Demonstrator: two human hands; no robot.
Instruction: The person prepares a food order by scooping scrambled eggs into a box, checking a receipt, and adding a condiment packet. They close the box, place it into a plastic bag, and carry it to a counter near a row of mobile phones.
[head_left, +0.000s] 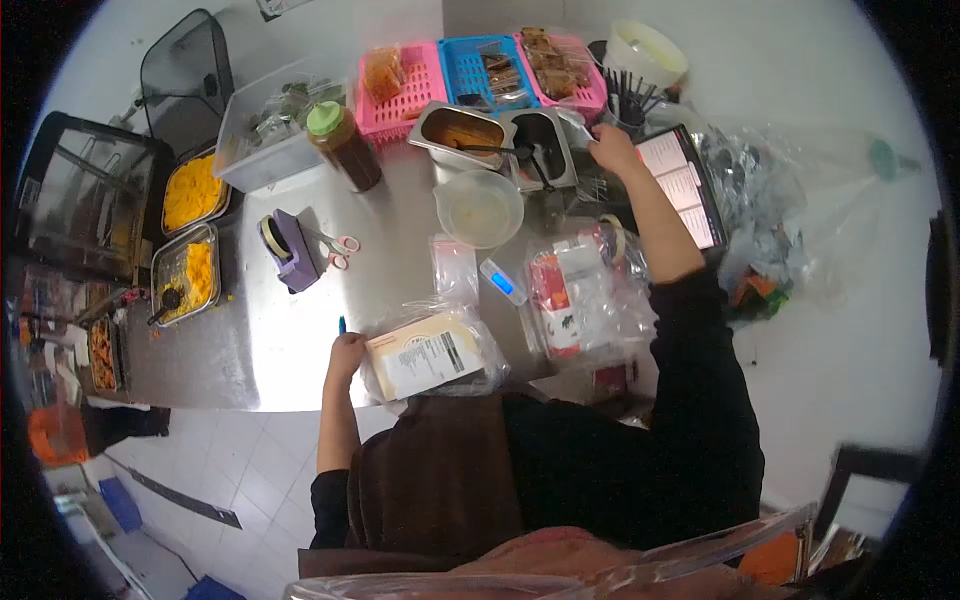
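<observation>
Closed round a small blue pen [342, 325], my left hand [347, 356] rests at the left edge of a packed box with a printed white label [425, 362]. Clear plastic wrap surrounds this box near the table's front edge. My right hand [614, 151] reaches to the back right, between a steel container with dark contents [541, 140] and a tablet with a lit screen [680, 190]. Its fingers are pinched together at a pale item too small to name. A small device with a blue display [503, 282] lies right of a clear bag [455, 270].
Scissors [338, 250] and a purple tape dispenser [290, 252] are left of centre. Behind stand a green-capped bottle [345, 148], a round plastic tub [480, 209] and pink [400, 95] and blue [487, 72] baskets. Yellow food trays [195, 190] are at left; plastic bags [590, 290] at right.
</observation>
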